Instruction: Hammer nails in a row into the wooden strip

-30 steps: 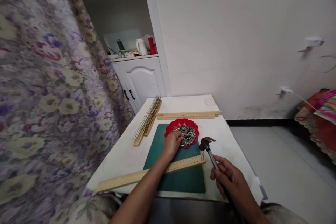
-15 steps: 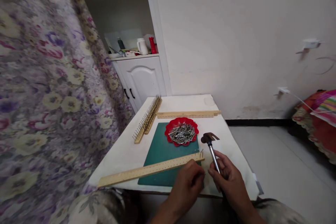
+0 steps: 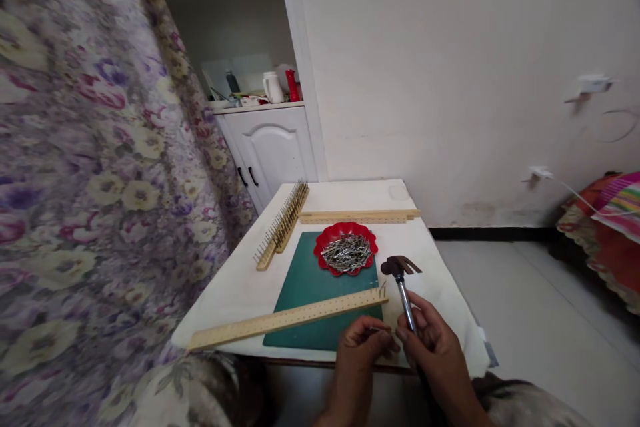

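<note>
Right hand (image 3: 436, 341) around hammer (image 3: 403, 287), left hand (image 3: 361, 348) tight on nail (image 3: 377, 329); white tabletop (image 3: 233, 310), floral curtain (image 3: 105, 180), pale wall (image 3: 430, 73) beyond.

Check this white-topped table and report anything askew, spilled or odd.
The long, pale wooden strip with rows of holes lies slanted across the dark green rectangular mat, its left end past the mat's edge. One thin metal nail at the strip's right end seems to lean; I can't tell if it's bent. No spill shows.
</note>
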The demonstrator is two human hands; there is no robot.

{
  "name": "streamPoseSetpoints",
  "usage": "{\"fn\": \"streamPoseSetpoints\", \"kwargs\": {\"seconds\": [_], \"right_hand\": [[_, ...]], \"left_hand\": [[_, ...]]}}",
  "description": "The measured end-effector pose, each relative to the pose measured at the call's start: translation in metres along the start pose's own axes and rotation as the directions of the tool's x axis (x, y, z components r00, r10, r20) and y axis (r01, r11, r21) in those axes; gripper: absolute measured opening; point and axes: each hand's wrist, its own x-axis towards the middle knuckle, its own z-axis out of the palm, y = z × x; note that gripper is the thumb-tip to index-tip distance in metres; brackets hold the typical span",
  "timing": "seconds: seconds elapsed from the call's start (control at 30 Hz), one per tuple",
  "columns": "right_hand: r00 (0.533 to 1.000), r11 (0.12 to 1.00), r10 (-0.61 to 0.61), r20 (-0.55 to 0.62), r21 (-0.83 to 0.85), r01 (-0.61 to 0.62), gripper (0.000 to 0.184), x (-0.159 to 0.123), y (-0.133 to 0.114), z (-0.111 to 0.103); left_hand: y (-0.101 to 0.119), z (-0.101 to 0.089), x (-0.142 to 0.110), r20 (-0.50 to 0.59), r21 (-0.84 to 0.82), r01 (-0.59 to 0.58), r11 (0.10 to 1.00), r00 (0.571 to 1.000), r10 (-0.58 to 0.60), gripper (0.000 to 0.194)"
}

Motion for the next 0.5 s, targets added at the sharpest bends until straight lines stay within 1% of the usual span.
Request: {"fn": "streamPoseSetpoints", "kwargs": {"seconds": [0.03,0.1,0.17,0.23,0.27,0.3,0.33,0.37,0.43,0.5], "right_hand": [[1.000,1.000,-0.004,-0.009,0.000,0.004,0.049,0.000,0.000,0.000],[1.000,1.000,-0.004,-0.005,0.000,0.004,0.049,0.000,0.002,-0.002],[1.000,1.000,0.000,0.016,-0.002,0.000,0.049,0.001,0.004,-0.004],[1.000,1.000,-0.003,0.028,-0.009,0.003,0.048,0.001,0.006,-0.007],[1.000,1.000,-0.006,0.022,-0.014,0.007,0.047,0.001,0.006,-0.009],[1.000,1.000,-0.012,0.011,-0.023,0.012,0.046,0.002,0.006,-0.010],[1.000,0.999,-0.017,-0.001,-0.032,0.017,0.045,0.002,0.005,-0.012],[1.000,0.999,-0.021,-0.012,-0.041,0.021,0.044,0.003,0.005,-0.014],[0.999,0.998,-0.026,-0.021,-0.055,0.025,0.043,0.004,0.003,-0.016],[1.000,0.998,-0.026,-0.017,-0.062,0.025,0.043,0.005,0.001,-0.018]], "left_hand": [[-0.004,0.002,-0.001,0.002,-0.043,0.000,0.999,1.000,0.000,0.023],[-0.006,0.004,-0.002,0.026,-0.053,-0.022,0.998,0.999,0.023,0.020],[-0.001,0.003,-0.002,0.036,0.020,-0.062,0.998,0.997,0.062,0.017],[0.009,-0.003,0.003,0.021,0.179,-0.133,0.975,0.991,0.132,0.015],[0.014,-0.007,0.008,0.011,0.283,-0.180,0.942,0.983,0.185,0.014],[0.018,-0.012,0.013,0.014,0.392,-0.234,0.890,0.969,0.248,0.014],[0.022,-0.017,0.020,0.022,0.490,-0.288,0.822,0.947,0.319,0.013],[0.024,-0.021,0.027,0.046,0.571,-0.325,0.754,0.930,0.366,0.013],[0.026,-0.028,0.041,0.098,0.673,-0.362,0.645,0.908,0.407,0.014],[0.024,-0.031,0.052,0.137,0.734,-0.372,0.568,0.901,0.413,0.015]]}}
